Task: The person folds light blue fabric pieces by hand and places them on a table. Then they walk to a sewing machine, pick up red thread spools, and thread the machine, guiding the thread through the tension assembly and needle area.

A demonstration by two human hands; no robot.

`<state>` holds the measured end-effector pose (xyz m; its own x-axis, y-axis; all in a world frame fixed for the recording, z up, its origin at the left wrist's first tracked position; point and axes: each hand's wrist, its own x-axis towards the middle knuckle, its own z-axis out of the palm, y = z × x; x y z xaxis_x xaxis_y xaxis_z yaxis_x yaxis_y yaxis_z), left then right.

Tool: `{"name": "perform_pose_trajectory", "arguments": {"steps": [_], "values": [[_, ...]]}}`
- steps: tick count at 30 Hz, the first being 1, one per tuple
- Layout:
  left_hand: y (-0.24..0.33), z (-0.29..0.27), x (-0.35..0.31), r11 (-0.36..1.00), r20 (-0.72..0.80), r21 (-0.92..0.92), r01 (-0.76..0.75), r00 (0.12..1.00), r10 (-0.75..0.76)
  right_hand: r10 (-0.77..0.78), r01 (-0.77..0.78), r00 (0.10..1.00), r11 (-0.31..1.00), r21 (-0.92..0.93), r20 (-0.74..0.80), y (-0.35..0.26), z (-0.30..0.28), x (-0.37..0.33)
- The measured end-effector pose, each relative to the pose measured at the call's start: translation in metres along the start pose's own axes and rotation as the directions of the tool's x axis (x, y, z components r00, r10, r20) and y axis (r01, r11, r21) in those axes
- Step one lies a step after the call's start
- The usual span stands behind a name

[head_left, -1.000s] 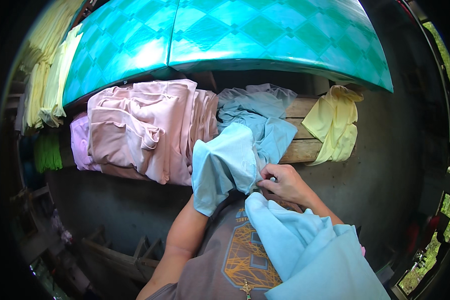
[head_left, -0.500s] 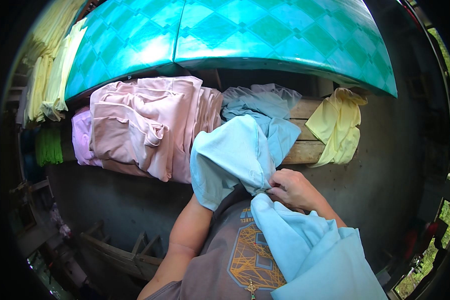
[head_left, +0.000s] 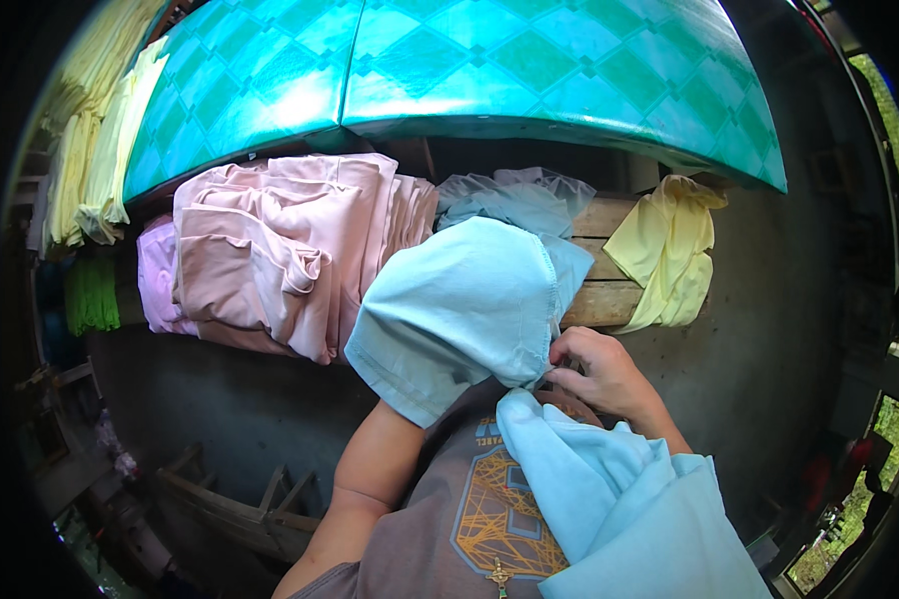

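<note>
A light blue garment (head_left: 459,299) is stretched out in front of me, with a stitched seam along its right side. My left forearm (head_left: 378,459) runs up into it, and the cloth covers my left hand completely, so its fingers are hidden. At the seam's lower end, my right hand (head_left: 604,374) pinches the edge of this garment between thumb and fingers. From there the rest of the light blue cloth (head_left: 619,479) hangs in folds over my right forearm and down across my lap.
Beyond my hands, a wooden bench (head_left: 599,299) bears a stack of folded pink cloth (head_left: 270,250), more blue-grey fabric (head_left: 514,205) and a yellow cloth (head_left: 669,250). Behind it stands a table with a shiny teal checked cover (head_left: 449,70). Pale yellow cloths (head_left: 100,150) hang at far left.
The blue cloth over my left hand has spread wider and smoother, its lower left corner shifting left. My right hand has moved slightly right and stays at the seam.
</note>
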<state>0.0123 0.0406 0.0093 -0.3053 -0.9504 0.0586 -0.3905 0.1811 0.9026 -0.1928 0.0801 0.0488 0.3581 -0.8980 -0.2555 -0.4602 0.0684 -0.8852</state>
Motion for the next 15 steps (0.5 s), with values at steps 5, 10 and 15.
{"name": "perform_pose_trajectory", "arguments": {"steps": [5, 10, 15], "values": [[0.012, 0.0, 0.01, 0.955, 0.099, 0.203, -0.214, 0.975, 0.198, 0.183, -0.128, 0.972, 0.937, 0.324, -0.146, -0.004, 0.004, 0.005], [0.005, 0.0, 0.017, 0.808, 0.316, 0.449, -0.381, 0.914, 0.256, 0.045, -0.022, 0.994, 0.976, 0.215, -0.104, -0.014, -0.006, 0.008], [-0.051, 0.019, -0.02, 0.84, 0.332, 0.518, -0.162, 0.943, -0.023, -0.179, 0.193, 0.96, 0.98, -0.048, 0.215, -0.041, -0.008, 0.0]]}}
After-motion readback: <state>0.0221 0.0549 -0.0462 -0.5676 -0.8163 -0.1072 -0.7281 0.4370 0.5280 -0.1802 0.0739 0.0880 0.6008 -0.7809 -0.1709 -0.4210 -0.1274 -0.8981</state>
